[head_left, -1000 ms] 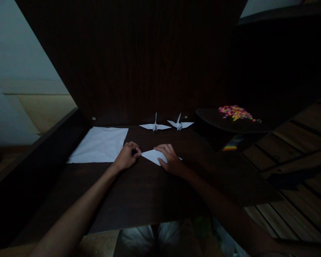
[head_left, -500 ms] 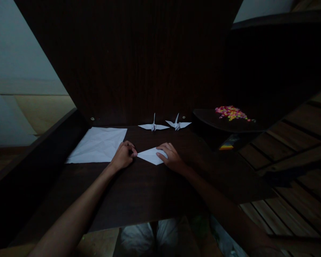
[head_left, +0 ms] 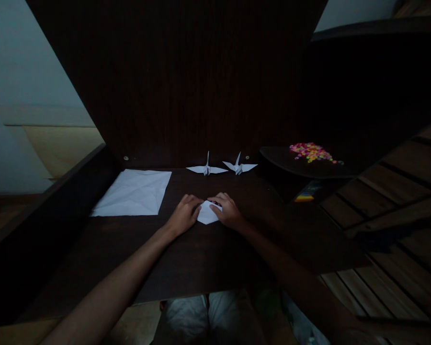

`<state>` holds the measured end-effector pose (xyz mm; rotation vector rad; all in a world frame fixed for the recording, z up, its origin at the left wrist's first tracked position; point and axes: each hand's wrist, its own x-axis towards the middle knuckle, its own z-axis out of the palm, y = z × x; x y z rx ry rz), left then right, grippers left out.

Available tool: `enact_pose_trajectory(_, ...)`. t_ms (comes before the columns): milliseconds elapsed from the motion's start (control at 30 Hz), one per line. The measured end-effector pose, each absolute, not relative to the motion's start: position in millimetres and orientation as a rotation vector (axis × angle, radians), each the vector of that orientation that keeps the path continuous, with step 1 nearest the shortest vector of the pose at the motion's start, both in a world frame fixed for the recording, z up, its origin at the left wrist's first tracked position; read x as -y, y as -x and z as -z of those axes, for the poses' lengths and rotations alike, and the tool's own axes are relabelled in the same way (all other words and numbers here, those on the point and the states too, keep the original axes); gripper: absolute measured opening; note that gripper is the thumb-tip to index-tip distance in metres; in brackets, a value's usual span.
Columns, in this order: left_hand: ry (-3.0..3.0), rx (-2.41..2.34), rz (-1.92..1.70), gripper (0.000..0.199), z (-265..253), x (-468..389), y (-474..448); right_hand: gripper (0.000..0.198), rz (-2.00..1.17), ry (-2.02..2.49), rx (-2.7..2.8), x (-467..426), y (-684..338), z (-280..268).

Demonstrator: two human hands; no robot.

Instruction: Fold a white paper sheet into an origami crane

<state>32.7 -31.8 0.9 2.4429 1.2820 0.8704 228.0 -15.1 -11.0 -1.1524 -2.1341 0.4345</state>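
Observation:
A small piece of folded white paper [head_left: 207, 213] lies on the dark table between my two hands. My left hand [head_left: 185, 213] has its fingers closed on the paper's left side and covers that edge. From the other side, my right hand [head_left: 229, 211] grips the right part, its thumb on top and its fingers along the far edge. Behind them stand two white paper cranes with spread wings, a left crane [head_left: 207, 170] and a right crane [head_left: 239, 167]. To the left lies a flat, creased white paper sheet [head_left: 134, 192].
A dark back panel [head_left: 201, 86] rises behind the cranes, and a low side board [head_left: 57, 201] borders the table [head_left: 165, 268] on the left. On a raised rounded shelf [head_left: 276, 157] at right lies a pile of small colourful pieces [head_left: 311, 152]. Slatted wood [head_left: 391, 201] is further right.
My left hand has moved right, away from the creased sheet and in toward my right hand. The folded paper's long left point no longer shows, and its visible part is shorter.

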Motion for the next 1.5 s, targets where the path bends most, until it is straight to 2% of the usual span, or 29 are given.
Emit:
enact_pose_trajectory(233, -2.421, -1.326, -0.828, 0.031, 2.6, 30.7, -31.9, 0.019, -0.513, 1.198, 2.117, 10.0, -228.9, 10.4)
enact_pose_trajectory(533, -2.409, -1.308, -0.873, 0.029, -1.8, 31.1, -34.8, 0.012, -0.514, 1.132, 2.084, 13.2, -224.1, 2.6)
enact_pose_trajectory(733, -2.414, -1.306, -0.896, 0.021, -5.0, 30.9, -33.9, 0.022, -0.5, 1.001, 2.185, 16.4, -231.7, 1.0)
enact_pose_trajectory(1033, -2.563, -1.205, -0.858, 0.028, 0.2, 31.1, -28.1, 0.021, -0.325, 0.898, 2.323, 21.5, -237.6, 2.8)
enact_pose_trajectory(1133, -2.679, -1.195, -0.751, 0.025, -4.3, 34.6, -27.5, 0.019, -0.208, 0.894, 2.375, 23.8, -241.2, 0.3)
enact_pose_trajectory(1333, -2.797, -1.171, -0.527, 0.025, -10.4, 43.5, -31.3, 0.029, -0.023, 0.901, 2.523, 31.1, -243.4, -3.9)
enact_pose_trajectory(1500, -2.768, -1.219, -0.474, 0.043, -1.9, 48.8, -31.0, 0.026, 0.01, 0.978, 2.545, 36.7, -237.6, -4.4)
